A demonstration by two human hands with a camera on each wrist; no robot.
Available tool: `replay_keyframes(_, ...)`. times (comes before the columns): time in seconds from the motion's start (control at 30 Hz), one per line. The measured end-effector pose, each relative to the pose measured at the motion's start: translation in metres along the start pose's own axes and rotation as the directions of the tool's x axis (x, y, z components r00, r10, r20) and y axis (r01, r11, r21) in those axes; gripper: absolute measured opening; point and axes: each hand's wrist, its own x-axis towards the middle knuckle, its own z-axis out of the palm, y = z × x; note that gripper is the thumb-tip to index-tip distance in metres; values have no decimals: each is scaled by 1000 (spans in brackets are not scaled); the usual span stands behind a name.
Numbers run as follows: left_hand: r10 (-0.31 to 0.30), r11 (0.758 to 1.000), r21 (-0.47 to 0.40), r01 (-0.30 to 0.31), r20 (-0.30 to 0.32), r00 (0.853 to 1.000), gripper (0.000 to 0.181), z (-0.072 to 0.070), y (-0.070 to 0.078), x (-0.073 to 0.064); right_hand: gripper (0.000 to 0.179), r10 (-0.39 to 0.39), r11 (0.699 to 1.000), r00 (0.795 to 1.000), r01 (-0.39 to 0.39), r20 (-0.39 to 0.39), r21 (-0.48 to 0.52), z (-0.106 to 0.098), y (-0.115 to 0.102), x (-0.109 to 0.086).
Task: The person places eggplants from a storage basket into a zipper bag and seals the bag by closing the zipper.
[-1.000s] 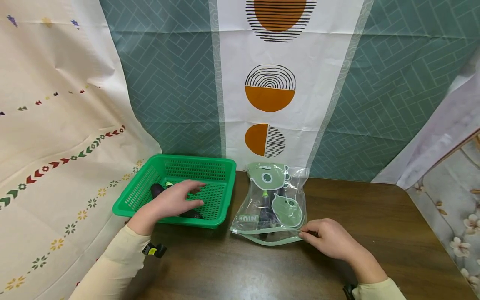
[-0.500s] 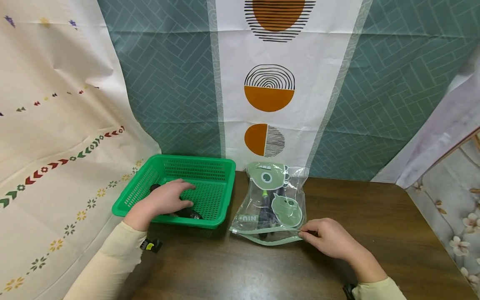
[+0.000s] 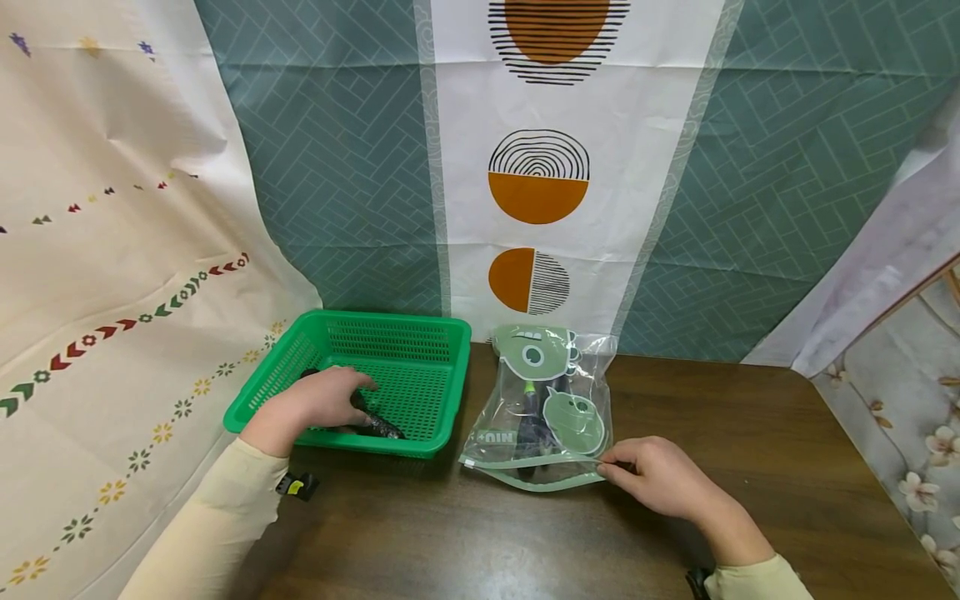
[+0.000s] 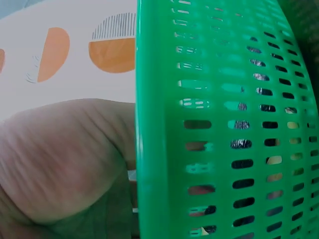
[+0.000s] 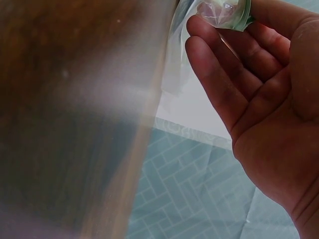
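Note:
My left hand (image 3: 318,398) reaches down inside the green plastic basket (image 3: 456,375). A dark, glossy eggplant (image 3: 384,427) lies beneath its thumb and fingers; whether they grip it is hidden. In the left wrist view, the basket wall (image 4: 152,149) covers the fingers of the left hand (image 4: 65,159), with dark shapes behind the slots. My right hand (image 3: 663,479) pinches the right corner of a clear zip bag (image 3: 480,417) at its parted green mouth. Inside the bag, an eggplant (image 3: 529,417) with a green stem end shows. The right wrist view shows the right hand (image 5: 259,74) holding the bag corner (image 5: 224,14).
The brown wooden table (image 3: 465,542) carries the basket at left and the bag at its middle. A patterned cloth (image 3: 360,167) hangs behind them. Cream cloth (image 3: 135,333) borders the left side, and a flowered cloth (image 3: 907,433) lies beyond the right edge.
My left hand has moved left and lowered into the basket, its fingers dropping over the eggplant. My right hand and the bag have stayed where they were.

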Motion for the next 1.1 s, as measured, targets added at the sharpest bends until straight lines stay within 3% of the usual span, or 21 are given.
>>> replay_keyframes(0.53, -53, 998, -42, 56, 69, 996, 49, -5, 2, -5, 12, -15, 1000, 1000, 15, -15, -15, 0, 0, -1)
replay_keyframes(0.77, -61, 997, -45, 64, 64, 996, 32, -1, 2, -2, 11, -14, 1000, 1000, 14, -10, -3, 0, 1, -1)
replay_keyframes(0.93, -68, 998, -3, 68, 55, 996, 30, 2, 1, -1, 12, -18, 1000, 1000, 18, -15, -6, 1, 1, -1)
replay_keyframes(1.1, -71, 996, 58, 69, 38, 997, 41, 4, 1, -1, 12, -16, 1000, 1000, 16, -16, -9, 1, 1, -1)
